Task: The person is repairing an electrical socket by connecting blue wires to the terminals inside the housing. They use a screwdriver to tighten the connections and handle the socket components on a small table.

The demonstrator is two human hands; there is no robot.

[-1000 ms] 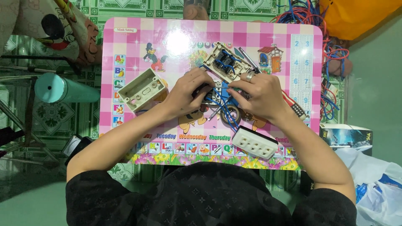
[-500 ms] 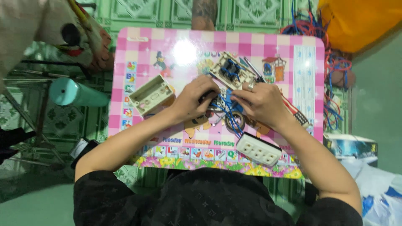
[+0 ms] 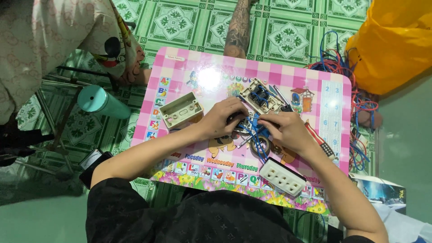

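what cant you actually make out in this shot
- Head view: the small part under the left hand and right hand, covered by fingers and blue wires.
- Roll of tape: partly hidden by the right hand.
- Orange bag: cut off by the top-right edge.

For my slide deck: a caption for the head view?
Both hands work blue wires on a pink table.

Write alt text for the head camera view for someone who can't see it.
Seen from above, a person's left hand and right hand meet over blue wires on a pink checked table. An empty beige box lies to the left, a white socket plate near the front edge.
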